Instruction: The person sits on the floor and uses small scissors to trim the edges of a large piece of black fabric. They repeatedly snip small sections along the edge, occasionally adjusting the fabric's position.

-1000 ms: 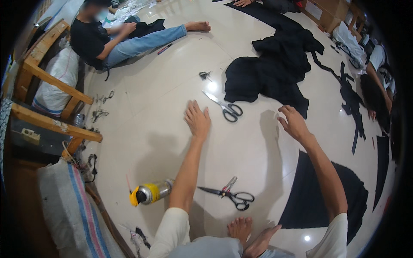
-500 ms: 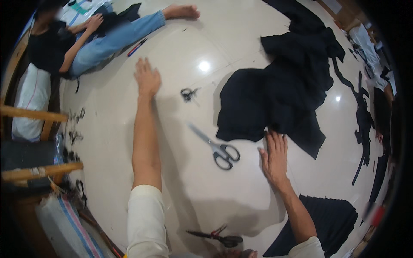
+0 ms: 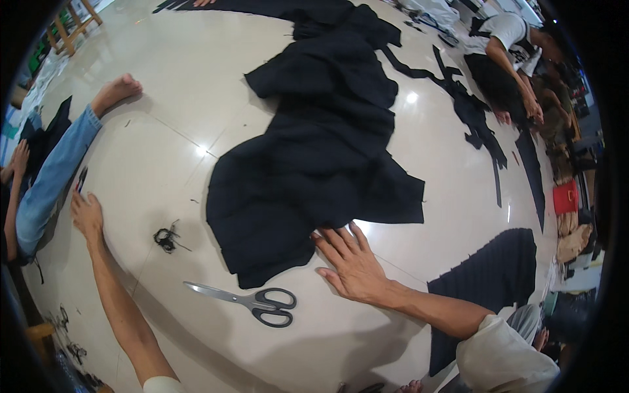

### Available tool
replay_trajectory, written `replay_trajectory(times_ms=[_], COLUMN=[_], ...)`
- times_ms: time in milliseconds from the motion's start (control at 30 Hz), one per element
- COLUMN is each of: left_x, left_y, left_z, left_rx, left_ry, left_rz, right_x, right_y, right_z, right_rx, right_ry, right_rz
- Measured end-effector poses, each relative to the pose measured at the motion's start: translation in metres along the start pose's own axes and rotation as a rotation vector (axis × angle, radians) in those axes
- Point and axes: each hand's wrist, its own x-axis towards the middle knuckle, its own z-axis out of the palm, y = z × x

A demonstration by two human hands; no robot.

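Observation:
A large piece of black cloth (image 3: 308, 164) lies spread over the pale tiled floor. My right hand (image 3: 354, 265) rests flat, fingers spread, with its fingertips at the cloth's near edge; nothing is held in it. At the far left my left hand (image 3: 87, 216) is stretched out, its fingers extended. Its fingertips reach the near end of some pens (image 3: 81, 179); whether they touch I cannot tell. Between my hands lie dark-handled scissors (image 3: 246, 300), blades closed and pointing left. Beyond them sits a small tangle of black thread (image 3: 167, 237).
A person's jeans-clad leg (image 3: 56, 180) stretches along the left. Another person (image 3: 511, 59) bends over dark cloth at the upper right. Black fabric strips (image 3: 475, 118) and a ridged black cloth piece (image 3: 488, 272) lie on the right. A hand (image 3: 204, 2) shows at the top edge.
My view has swung right, so floor things appear further left. My left hand has come up to the pens. My right hand stays at the cloth's edge.

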Motion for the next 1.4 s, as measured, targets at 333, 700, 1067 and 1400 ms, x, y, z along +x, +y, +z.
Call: replay_trajectory(times_ms=[333, 700, 1067, 1400], left_x=[-0.113, -0.296, -0.573, -0.733], left_y=[0.057, 0.045, 0.232, 0.382], left_z=[-0.126, -0.21, -0.568, -0.604], left_rx=[0.039, -0.308, -1.223, -0.898], left_ry=[-0.098, -0.211, -0.634, -0.387], left_rz=[-0.087, 0.084, 0.683, 1.106], right_x=[-0.016, -0.027, -0.281, -0.624], right_y=[0.0, 0.008, -0.07, 0.147], right_z=[0.0, 0.021, -0.031, -0.026], right_rx=[0.029, 0.061, 1.668, 0.533], right_ry=[0.126, 0.321, 0.642, 0.988], right_rz=[-0.007, -0.047, 0.529, 1.051])
